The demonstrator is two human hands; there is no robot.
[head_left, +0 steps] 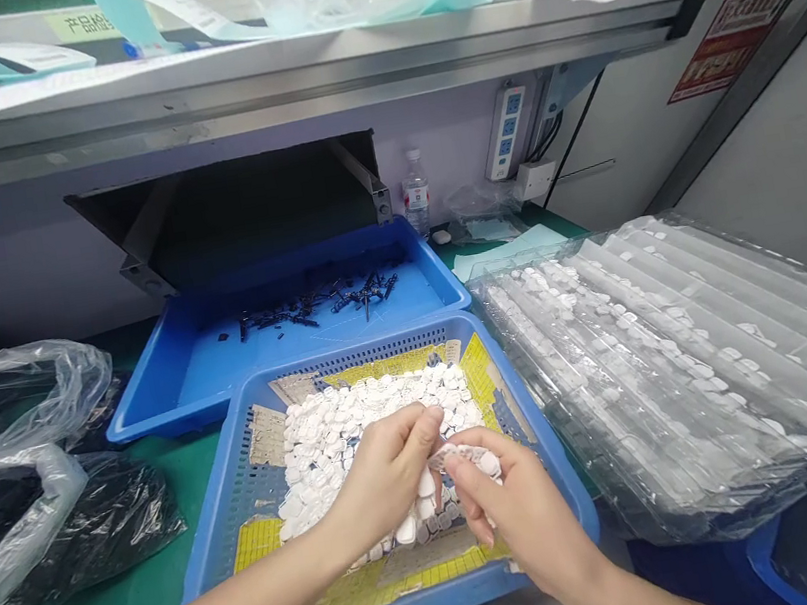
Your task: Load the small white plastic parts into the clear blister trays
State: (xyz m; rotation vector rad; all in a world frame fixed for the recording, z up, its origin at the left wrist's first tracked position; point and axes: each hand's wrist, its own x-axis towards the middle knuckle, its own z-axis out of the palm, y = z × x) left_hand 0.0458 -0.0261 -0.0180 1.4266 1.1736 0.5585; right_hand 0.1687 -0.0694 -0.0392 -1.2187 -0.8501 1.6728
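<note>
One white clump point(468, 460) is pinched by the right hand point(515, 513), beside the curled left hand point(383, 472), above a blue basket point(215, 563).

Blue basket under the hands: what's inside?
The blue basket holds small white pieces heaped on yellow and tan paper. Whatever lies beneath the heap and under the left hand and right hand is hidden.

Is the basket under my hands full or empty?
Partly full: white pieces cover its middle, while yellow card still shows around them inside the blue basket.
</note>
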